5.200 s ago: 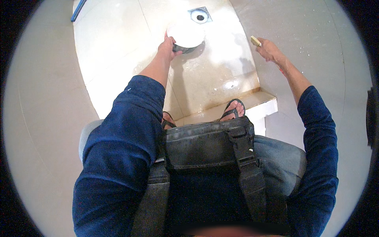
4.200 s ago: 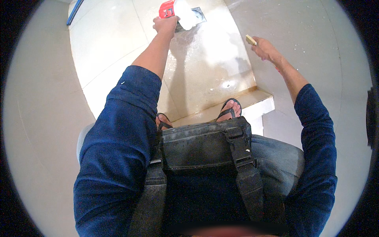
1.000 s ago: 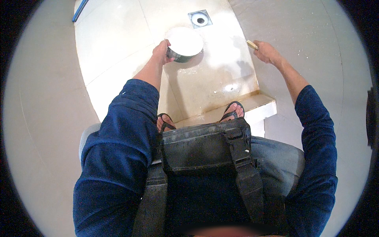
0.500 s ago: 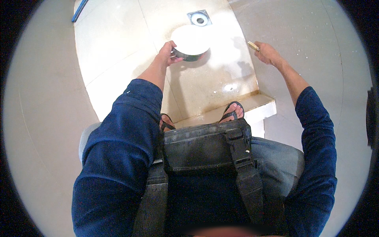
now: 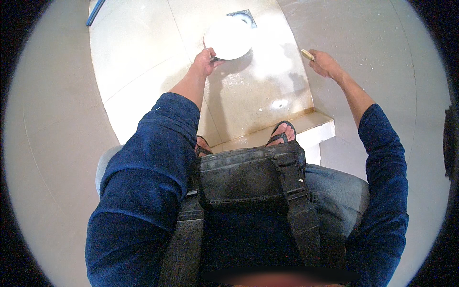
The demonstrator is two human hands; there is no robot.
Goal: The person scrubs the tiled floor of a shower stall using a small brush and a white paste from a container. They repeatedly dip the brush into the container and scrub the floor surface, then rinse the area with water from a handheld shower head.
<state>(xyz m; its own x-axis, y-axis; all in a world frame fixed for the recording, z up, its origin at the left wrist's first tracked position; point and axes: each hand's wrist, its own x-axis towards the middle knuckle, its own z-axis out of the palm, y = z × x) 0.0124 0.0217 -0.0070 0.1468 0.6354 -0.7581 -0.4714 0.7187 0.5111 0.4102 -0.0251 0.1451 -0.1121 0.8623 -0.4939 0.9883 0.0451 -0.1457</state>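
My left hand [image 5: 206, 63] grips the near left rim of a round container [image 5: 228, 39]. Its round face is overexposed to plain white, so its contents cannot be made out. It is held over the pale tiled floor [image 5: 143, 57] and hides part of the square floor drain [image 5: 245, 18]. At the right, by the low wall, my right hand [image 5: 323, 63] is closed around a short tool with a pale, wood-coloured handle [image 5: 307, 55]. The tool's working end does not show clearly.
Walls curve up on both sides. A raised ledge [image 5: 320, 123] with a white edge stands by my right sandalled foot [image 5: 283, 132]. The floor has a wet sheen and glare. A blue bar [image 5: 95, 13] lies at the far left. A black bag [image 5: 244, 179] hangs at my front.
My left hand has shifted the container away from me and slightly left, tipping its face so its dark side is now hidden. It covers more of the drain. My right hand has barely moved.
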